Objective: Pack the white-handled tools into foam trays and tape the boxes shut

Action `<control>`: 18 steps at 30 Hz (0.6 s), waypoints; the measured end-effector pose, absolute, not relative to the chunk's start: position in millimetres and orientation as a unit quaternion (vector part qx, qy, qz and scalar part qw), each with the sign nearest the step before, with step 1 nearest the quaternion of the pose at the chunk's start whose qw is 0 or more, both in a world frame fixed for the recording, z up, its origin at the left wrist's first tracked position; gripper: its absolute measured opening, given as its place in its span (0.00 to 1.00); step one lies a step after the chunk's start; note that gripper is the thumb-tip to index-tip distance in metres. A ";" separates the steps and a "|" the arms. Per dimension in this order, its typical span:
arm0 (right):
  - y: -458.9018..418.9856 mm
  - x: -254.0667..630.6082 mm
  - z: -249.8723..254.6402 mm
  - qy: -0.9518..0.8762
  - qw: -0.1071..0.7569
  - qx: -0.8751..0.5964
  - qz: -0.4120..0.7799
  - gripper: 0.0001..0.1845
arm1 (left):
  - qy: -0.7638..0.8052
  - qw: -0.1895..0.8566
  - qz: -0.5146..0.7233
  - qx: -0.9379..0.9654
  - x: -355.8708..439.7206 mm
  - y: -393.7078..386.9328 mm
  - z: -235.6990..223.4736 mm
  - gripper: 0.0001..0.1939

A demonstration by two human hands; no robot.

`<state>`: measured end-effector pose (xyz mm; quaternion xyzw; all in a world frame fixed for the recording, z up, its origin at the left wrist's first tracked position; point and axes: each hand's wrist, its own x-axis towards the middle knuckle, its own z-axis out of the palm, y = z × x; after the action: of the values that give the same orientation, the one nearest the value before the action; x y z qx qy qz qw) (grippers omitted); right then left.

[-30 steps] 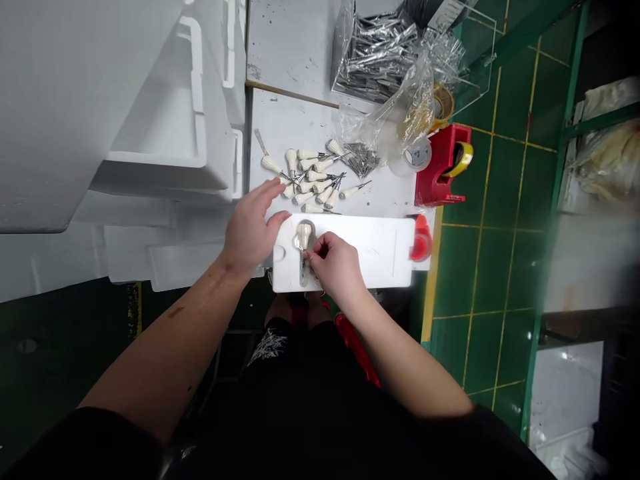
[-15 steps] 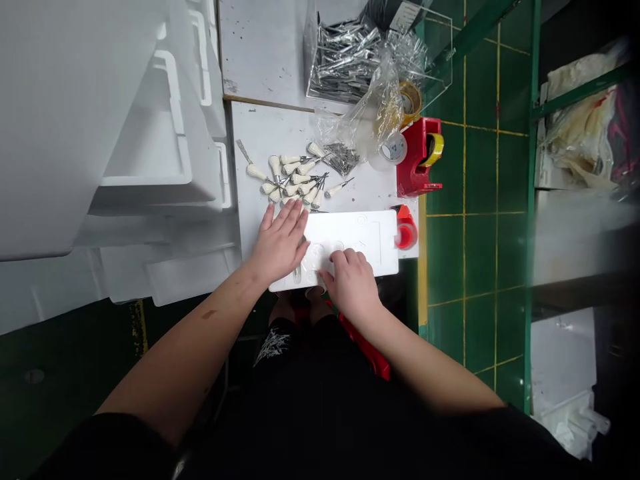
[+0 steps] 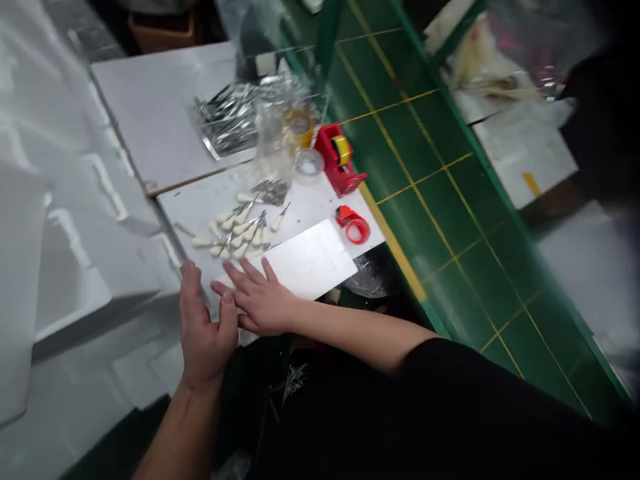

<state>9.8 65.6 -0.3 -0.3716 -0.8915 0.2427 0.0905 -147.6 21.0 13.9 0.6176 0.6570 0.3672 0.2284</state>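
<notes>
A flat white foam panel (image 3: 313,257) lies at the near edge of the white table (image 3: 187,200). My right hand (image 3: 265,303) rests on its left part with the fingers spread. Just left of it my left hand (image 3: 207,327) is raised, thumb and fingers apart, with nothing in it. Beyond the panel lies a loose pile of small tools with cream-coloured handles (image 3: 240,233) and thin metal shafts. A heap of small metal pieces (image 3: 273,192) sits behind them. The picture is blurred by motion.
Right of the panel lies a small red tape cutter (image 3: 357,229). Behind it stand a red tape dispenser (image 3: 340,160), a clear tape roll (image 3: 309,163) and a brown tape roll (image 3: 299,127). Silvery metal parts (image 3: 230,120) lie further back. White foam boxes (image 3: 70,280) are stacked at left.
The view has turned and the scene appears rotated. My right hand has moved left across the panel and spread flat. My left hand has lifted off the panel to its left.
</notes>
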 end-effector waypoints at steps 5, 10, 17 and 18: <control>138.0 166.2 7.2 -0.686 0.084 -0.702 0.173 0.32 | 0.616 0.126 0.148 0.764 -88.4 49.1 -18.8 0.37; 206.3 273.8 -30.6 -0.608 -0.096 -0.728 0.300 0.23 | 0.638 0.124 0.062 0.757 -80.6 52.1 -35.9 0.36; 171.6 315.2 -10.2 -0.679 0.061 -0.661 0.314 0.19 | 0.719 0.451 0.258 0.462 24.0 95.0 42.0 0.30; 161.3 324.2 -2.3 -0.708 0.123 -0.634 0.285 0.21 | 0.670 0.561 0.293 0.388 50.0 104.2 50.1 0.29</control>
<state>324.2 161.3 -2.3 -0.6343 -0.7081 0.2848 0.1229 50.0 104.2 50.1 0.3880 0.6697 0.2934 0.5611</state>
